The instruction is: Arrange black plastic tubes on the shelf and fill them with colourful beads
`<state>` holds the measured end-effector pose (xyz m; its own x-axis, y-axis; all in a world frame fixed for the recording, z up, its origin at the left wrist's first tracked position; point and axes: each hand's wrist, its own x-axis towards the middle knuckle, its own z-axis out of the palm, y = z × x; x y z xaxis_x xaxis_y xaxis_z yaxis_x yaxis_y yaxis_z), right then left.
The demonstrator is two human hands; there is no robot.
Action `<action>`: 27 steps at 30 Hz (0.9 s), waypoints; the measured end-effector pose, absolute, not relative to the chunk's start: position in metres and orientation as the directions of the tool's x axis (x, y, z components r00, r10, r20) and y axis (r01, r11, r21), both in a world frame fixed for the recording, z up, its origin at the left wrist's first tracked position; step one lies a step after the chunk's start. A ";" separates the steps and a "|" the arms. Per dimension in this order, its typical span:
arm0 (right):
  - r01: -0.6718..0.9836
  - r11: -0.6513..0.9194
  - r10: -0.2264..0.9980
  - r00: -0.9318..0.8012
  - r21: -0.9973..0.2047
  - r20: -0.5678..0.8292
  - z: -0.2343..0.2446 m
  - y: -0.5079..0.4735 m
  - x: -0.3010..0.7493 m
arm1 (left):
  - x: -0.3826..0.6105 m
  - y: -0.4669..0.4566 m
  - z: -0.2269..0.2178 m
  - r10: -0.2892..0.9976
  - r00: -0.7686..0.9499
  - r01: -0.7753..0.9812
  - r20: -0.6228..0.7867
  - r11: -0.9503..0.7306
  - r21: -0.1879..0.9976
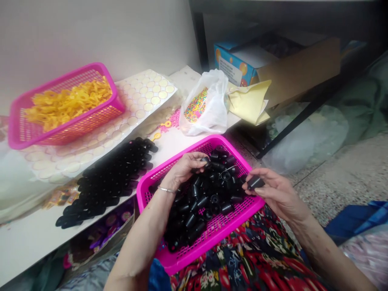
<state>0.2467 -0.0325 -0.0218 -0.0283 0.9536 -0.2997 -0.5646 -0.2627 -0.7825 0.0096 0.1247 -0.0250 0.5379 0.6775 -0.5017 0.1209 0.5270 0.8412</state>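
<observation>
While aloft, cylinder [255,183] within right grip [278,192].

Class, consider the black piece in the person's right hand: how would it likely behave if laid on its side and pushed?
The black piece would probably roll, since its side looks rounded. It is likely stiff: the right hand grips it without visible denting. It may be slippery too, as similar pieces in the nearer pink basket look glossy.

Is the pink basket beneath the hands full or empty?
Partly full: many small black pieces lie heaped across much of the pink basket, but bare mesh shows along its near side.
</observation>
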 end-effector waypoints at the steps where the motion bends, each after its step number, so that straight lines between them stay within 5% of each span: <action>1: -0.562 -0.264 0.954 -0.031 -0.784 -0.299 -0.022 -0.033 0.247 | 0.008 0.125 -0.023 0.688 0.525 0.175 -0.501 0.489 0.855; 5: -0.550 -0.272 0.953 -0.040 -0.790 -0.300 -0.023 -0.035 0.249 | 0.010 0.125 -0.014 0.814 0.518 0.454 -0.264 -0.001 0.891; 7: -0.538 -0.278 0.952 -0.044 -0.796 -0.303 -0.024 -0.036 0.250 | 0.020 0.119 -0.013 0.764 0.628 0.510 -0.147 -0.261 0.819; 12: -0.508 -0.293 0.948 -0.048 -0.810 -0.313 -0.021 -0.033 0.247 | 0.058 0.099 -0.024 0.622 0.755 0.622 -0.208 -0.578 0.528; 16: -0.480 -0.298 0.948 -0.048 -0.825 -0.314 -0.020 -0.035 0.247 | 0.060 0.100 -0.030 0.676 0.689 0.713 -0.263 -0.566 0.414; 22: -0.272 -0.197 0.976 0.041 -0.942 -0.216 -0.030 -0.038 0.252 | 0.004 0.109 0.011 0.815 0.511 0.683 -0.272 -0.194 0.704; 27: -0.120 -0.188 0.982 -0.017 -0.975 -0.187 -0.033 -0.034 0.243 | -0.039 0.071 0.026 0.885 0.349 0.716 -0.310 -0.039 0.697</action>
